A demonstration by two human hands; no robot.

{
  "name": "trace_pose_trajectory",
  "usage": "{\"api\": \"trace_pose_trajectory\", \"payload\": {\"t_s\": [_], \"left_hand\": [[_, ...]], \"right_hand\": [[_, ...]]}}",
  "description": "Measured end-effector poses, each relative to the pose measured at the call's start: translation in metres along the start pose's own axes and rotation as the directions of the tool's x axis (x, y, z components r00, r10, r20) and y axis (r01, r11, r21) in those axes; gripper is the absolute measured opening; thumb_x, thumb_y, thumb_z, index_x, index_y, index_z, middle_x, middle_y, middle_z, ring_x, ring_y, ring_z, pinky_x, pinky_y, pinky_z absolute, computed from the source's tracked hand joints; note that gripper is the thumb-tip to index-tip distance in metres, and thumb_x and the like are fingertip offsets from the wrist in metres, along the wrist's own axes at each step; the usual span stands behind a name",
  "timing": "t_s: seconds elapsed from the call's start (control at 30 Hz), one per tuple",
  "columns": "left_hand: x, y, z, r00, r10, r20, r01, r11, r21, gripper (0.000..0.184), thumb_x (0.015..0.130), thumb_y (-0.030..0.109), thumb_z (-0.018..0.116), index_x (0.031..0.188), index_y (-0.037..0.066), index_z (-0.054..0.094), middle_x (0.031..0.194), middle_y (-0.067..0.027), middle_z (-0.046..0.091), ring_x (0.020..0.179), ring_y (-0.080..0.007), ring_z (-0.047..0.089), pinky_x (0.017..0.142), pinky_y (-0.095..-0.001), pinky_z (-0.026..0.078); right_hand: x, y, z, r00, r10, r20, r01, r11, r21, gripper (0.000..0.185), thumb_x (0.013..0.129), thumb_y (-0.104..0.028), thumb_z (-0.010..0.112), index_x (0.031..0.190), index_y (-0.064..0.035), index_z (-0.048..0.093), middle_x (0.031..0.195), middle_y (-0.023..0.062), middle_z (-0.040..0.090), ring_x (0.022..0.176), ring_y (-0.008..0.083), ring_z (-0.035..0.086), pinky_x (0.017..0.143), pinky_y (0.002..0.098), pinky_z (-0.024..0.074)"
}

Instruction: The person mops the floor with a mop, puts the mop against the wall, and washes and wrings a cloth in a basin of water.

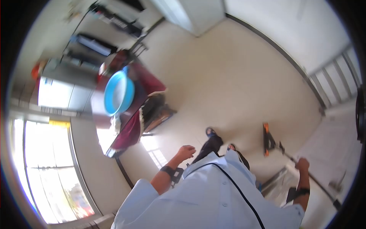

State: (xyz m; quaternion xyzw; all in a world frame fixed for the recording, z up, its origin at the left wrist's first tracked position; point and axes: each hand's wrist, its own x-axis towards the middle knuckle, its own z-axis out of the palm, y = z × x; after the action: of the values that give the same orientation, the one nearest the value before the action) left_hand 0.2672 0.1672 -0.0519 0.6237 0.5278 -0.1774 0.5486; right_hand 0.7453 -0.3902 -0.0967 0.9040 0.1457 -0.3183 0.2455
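Note:
In the head view, my right hand (302,164) is closed around the dark handle of a mop (320,184). The mop's orange and black head (266,139) is at the far end of the pole, ahead of the hand, by the floor; whether it touches the floor is hard to tell. Over the floor to the left of my body, my left hand (185,152) has its fingers curled in, and nothing shows in it. Black bands wrap both forearms. My feet (211,132) are between the two hands, in dark footwear.
To the left stands a table with a dark red cloth (127,131), bearing a light blue basin (119,92). Beyond it is a bright window (49,164). A metal railing (335,78) and white wall (286,26) border the pale floor (221,76) on the right.

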Motion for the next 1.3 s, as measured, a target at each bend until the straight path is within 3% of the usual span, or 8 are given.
{"api": "trace_pose_trajectory", "payload": {"t_s": [0.23, 0.4, 0.53, 0.67, 0.77, 0.97, 1.1, 1.3], "left_hand": [[0.022, -0.057, 0.003, 0.988, -0.131, -0.079, 0.092, 0.92, -0.38, 0.03, 0.085, 0.022, 0.064, 0.104, -0.001, 0.068, 0.086, -0.0074, 0.07, 0.068, -0.0161, 0.069, 0.058, -0.0289, 0.055], [-0.001, -0.083, 0.023, 0.935, -0.306, -0.178, 0.097, 0.705, -0.703, 0.029, 0.083, 0.021, 0.063, 0.101, -0.001, 0.069, 0.085, -0.0091, 0.068, 0.069, -0.0194, 0.069, 0.057, -0.0303, 0.055], [0.004, -0.075, 0.05, 0.9, -0.38, -0.215, 0.037, 0.555, -0.831, 0.036, 0.084, 0.022, 0.062, 0.11, -0.003, 0.066, 0.095, -0.012, 0.069, 0.074, -0.0212, 0.07, 0.061, -0.0315, 0.056], [-0.017, -0.032, 0.072, 0.886, -0.397, -0.24, -0.065, 0.407, -0.911, 0.036, 0.087, 0.024, 0.063, 0.113, -0.002, 0.065, 0.098, -0.0118, 0.068, 0.081, -0.0209, 0.069, 0.069, -0.0318, 0.057], [-0.044, 0.014, 0.066, 0.927, -0.309, -0.212, -0.073, 0.407, -0.911, 0.042, 0.088, 0.024, 0.063, 0.117, -0.006, 0.06, 0.104, -0.013, 0.066, 0.089, -0.0224, 0.068, 0.079, -0.0327, 0.056], [0.017, 0.003, 0.08, 0.963, -0.175, -0.204, -0.195, 0.065, -0.979, 0.054, 0.092, 0.036, 0.064, 0.12, -0.008, 0.054, 0.103, -0.0113, 0.062, 0.089, -0.0221, 0.066, 0.079, -0.0354, 0.056], [0.018, 0.014, 0.047, 0.965, -0.189, -0.181, -0.247, -0.43, -0.868, 0.075, 0.085, 0.049, 0.071, 0.13, -0.005, 0.044, 0.106, -0.0197, 0.06, 0.089, -0.0276, 0.066, 0.087, -0.043, 0.053], [0.044, -0.076, -0.01, 0.951, -0.22, -0.218, -0.296, -0.849, -0.437, 0.02, 0.097, 0.024, 0.057, 0.1, 0.006, 0.049, 0.082, -0.0123, 0.058, 0.075, -0.0295, 0.062, 0.077, -0.0509, 0.054]], "right_hand": [[0.016, -0.066, -0.133, 0.969, -0.222, -0.104, 0.174, 0.922, -0.346, 0.027, 0.067, -0.017, 0.071, 0.092, -0.0067, 0.072, 0.095, 0.0152, 0.071, 0.093, 0.033, 0.069, 0.083, 0.0406, 0.0556], [-0.005, -0.155, -0.244, 0.879, -0.476, -0.017, 0.359, 0.686, -0.633, 0.008, 0.071, -0.016, 0.07, 0.076, -0.0098, 0.071, 0.082, 0.0097, 0.07, 0.081, 0.0277, 0.07, 0.072, 0.0385, 0.0558], [0.022, -0.22, -0.288, 0.582, -0.811, -0.048, 0.544, 0.433, -0.719, 0.007, 0.071, -0.011, 0.067, 0.075, -0.0066, 0.071, 0.079, 0.013, 0.069, 0.077, 0.0315, 0.069, 0.068, 0.0413, 0.0551], [0.03, -0.306, -0.326, 0.227, -0.974, 0.009, 0.674, 0.15, -0.723, 0.007, 0.069, -0.007, 0.066, 0.075, -0.0052, 0.069, 0.075, 0.0146, 0.068, 0.072, 0.0332, 0.068, 0.064, 0.0435, 0.0533], [-0.002, -0.373, -0.351, 0.086, -0.995, 0.053, 0.687, 0.02, -0.726, 0.007, 0.07, -0.004, 0.065, 0.077, -0.004, 0.068, 0.075, 0.0168, 0.067, 0.072, 0.035, 0.068, 0.065, 0.0452, 0.0536], [-0.11, -0.494, -0.336, -0.095, -0.99, 0.106, 0.71, -0.142, -0.689, 0.009, 0.07, -0.003, 0.064, 0.079, -0.0028, 0.065, 0.076, 0.019, 0.067, 0.074, 0.0367, 0.068, 0.067, 0.0455, 0.0547], [-0.172, -0.555, -0.289, -0.235, -0.96, 0.151, 0.719, -0.276, -0.638, 0.01, 0.075, -0.008, 0.061, 0.084, -0.0025, 0.062, 0.077, 0.0189, 0.067, 0.07, 0.0376, 0.067, 0.064, 0.0469, 0.0545], [-0.254, -0.628, -0.235, -0.326, -0.859, 0.394, 0.69, -0.501, -0.522, 0.031, 0.081, -0.009, 0.059, 0.111, -0.0021, 0.054, 0.087, 0.0197, 0.063, 0.077, 0.0389, 0.064, 0.065, 0.0486, 0.0517]]}}
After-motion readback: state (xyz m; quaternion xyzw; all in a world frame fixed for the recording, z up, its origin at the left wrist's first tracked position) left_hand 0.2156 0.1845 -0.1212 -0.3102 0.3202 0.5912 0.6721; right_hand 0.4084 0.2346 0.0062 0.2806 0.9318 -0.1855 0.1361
